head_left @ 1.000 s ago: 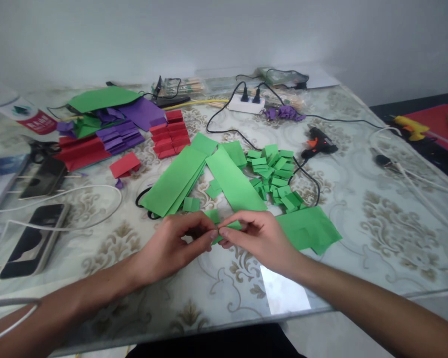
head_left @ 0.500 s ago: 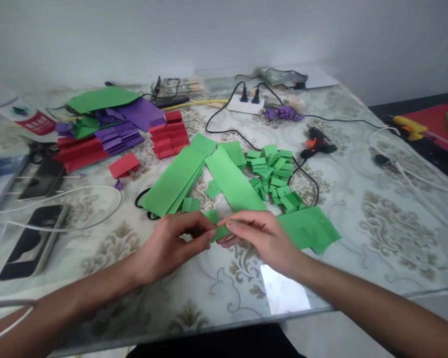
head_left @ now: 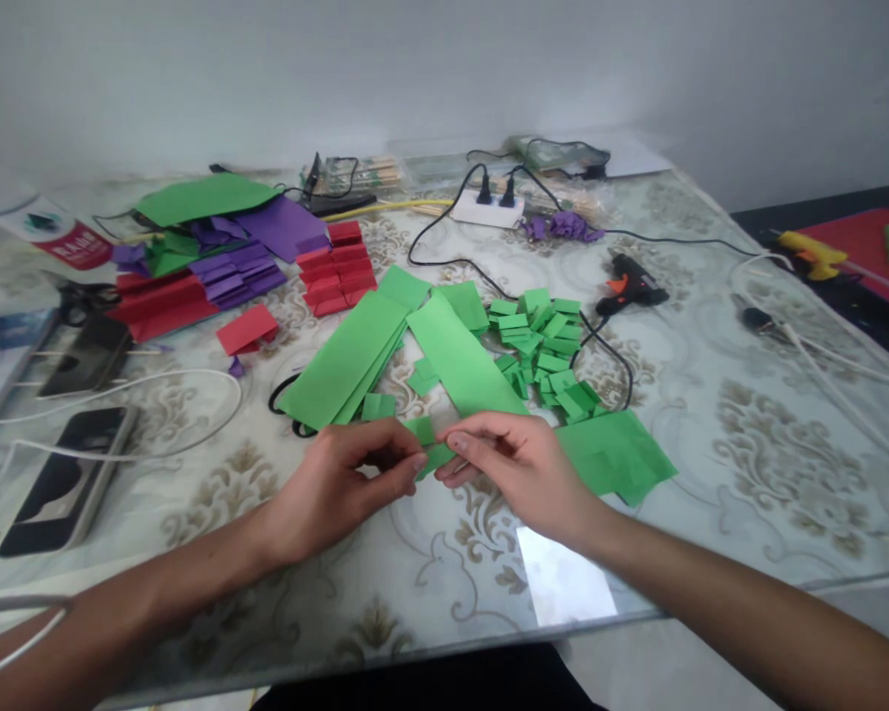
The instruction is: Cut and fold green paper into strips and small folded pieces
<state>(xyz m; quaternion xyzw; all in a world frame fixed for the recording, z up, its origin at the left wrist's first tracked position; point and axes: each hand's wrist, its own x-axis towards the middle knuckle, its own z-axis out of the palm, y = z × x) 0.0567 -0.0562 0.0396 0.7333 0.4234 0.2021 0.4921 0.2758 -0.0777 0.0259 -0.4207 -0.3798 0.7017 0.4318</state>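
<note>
My left hand (head_left: 341,486) and my right hand (head_left: 519,466) meet over the near middle of the table, both pinching one small green paper piece (head_left: 436,457) between fingertips. Just behind them lie long green paper strips (head_left: 356,360) and another long green strip (head_left: 463,360). A heap of small folded green pieces (head_left: 544,346) sits behind my right hand. A green sheet (head_left: 613,454) lies right beside my right hand. Loose small green bits (head_left: 379,406) rest near my left hand.
Red folded paper (head_left: 339,267), purple paper (head_left: 237,272) and a green sheet (head_left: 197,196) lie at the back left. A black glue gun (head_left: 629,286), a power strip (head_left: 487,207), two phones (head_left: 70,479) and several cables crowd the patterned glass table (head_left: 748,434).
My right hand's fingers have shifted slightly along the small green piece, with the thumb and forefinger pinch moving a little up and right. My left hand has barely moved.
</note>
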